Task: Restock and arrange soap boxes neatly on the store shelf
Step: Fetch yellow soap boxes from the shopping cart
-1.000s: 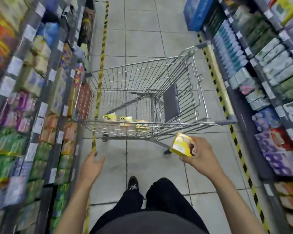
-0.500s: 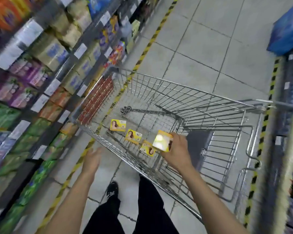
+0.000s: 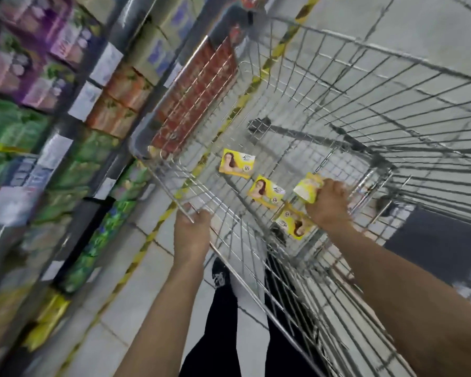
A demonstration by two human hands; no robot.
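Note:
Three yellow soap boxes lie flat on the floor of a wire shopping cart (image 3: 337,85): one at the far left (image 3: 237,162), one in the middle (image 3: 267,191), one nearest me (image 3: 294,223). My right hand (image 3: 327,206) is down inside the cart and grips a fourth yellow soap box (image 3: 307,189) just above the nearest one. My left hand (image 3: 192,231) holds the cart's near rim, fingers curled over the wire.
Store shelves (image 3: 65,148) packed with purple, orange, green and yellow boxes run along the left, close to the cart. A yellow-black floor stripe (image 3: 136,261) lies between shelf and cart. My legs and a shoe (image 3: 220,273) are below the cart.
My view swung left and down toward the cart. My right hand dropped into the cart with the box. My left hand rose and took hold of the cart rim.

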